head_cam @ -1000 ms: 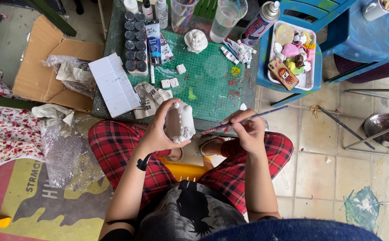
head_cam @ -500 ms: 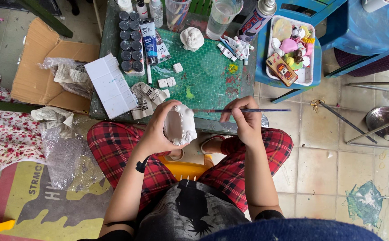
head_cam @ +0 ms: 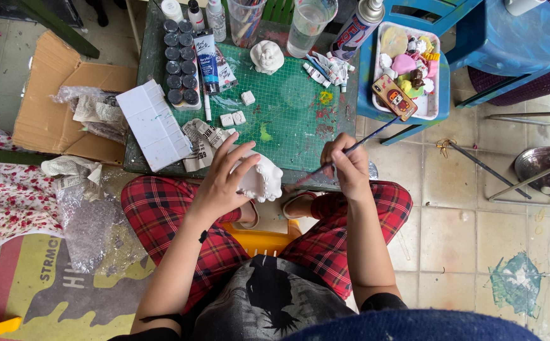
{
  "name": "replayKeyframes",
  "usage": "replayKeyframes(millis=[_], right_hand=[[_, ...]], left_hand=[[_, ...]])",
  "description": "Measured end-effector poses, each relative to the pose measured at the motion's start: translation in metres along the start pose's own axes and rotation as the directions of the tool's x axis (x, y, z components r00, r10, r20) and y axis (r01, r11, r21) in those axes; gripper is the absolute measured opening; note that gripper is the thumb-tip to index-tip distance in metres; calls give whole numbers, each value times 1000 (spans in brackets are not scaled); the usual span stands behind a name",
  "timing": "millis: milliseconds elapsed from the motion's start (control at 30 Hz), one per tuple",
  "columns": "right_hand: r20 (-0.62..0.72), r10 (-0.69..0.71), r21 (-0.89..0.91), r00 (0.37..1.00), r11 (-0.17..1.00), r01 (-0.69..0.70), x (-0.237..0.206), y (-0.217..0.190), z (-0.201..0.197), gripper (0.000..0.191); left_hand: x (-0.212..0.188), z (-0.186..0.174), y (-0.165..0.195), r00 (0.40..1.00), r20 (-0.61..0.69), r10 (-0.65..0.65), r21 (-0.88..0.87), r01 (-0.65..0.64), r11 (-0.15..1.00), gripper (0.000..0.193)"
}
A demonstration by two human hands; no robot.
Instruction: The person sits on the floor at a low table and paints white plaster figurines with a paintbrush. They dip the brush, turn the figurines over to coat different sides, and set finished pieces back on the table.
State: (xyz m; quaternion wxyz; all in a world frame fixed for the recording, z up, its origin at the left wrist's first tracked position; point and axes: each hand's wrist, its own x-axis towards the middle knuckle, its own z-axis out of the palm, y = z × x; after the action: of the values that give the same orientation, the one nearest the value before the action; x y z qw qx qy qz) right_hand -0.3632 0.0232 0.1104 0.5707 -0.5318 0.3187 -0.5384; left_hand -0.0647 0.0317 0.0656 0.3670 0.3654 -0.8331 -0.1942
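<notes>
Left hand [head_cam: 221, 183] is cupping a white figurine [head_cam: 261, 179] over the lap, just off the table's [head_cam: 142, 63] near edge, fingers wrapping round it fairly loosely. Right hand [head_cam: 349, 165] is pinching a thin brush [head_cam: 357, 144], fingers closing tight on the handle, tip pointing at the figurine. Honestly that loose cupping is looking risky: one hard brush push and it's probably slipping down onto the tiles [head_cam: 452, 240].

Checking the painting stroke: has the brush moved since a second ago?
Yes. The brush has swung steeper, its far end now over the blue tray, against the green mat.
</notes>
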Motion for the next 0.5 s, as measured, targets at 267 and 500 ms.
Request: replayKeyframes(millis=[267,500], right_hand=[[78,-46,-342,996,937,70,11,-3,2,13],[2,0,-261,1000,965,1,5,8,-4,12]], left_hand=[[-5,3,-6,995,20,94,61,-95,994,106],[2,0,-2,999,24,36,-32,-35,999,104]])
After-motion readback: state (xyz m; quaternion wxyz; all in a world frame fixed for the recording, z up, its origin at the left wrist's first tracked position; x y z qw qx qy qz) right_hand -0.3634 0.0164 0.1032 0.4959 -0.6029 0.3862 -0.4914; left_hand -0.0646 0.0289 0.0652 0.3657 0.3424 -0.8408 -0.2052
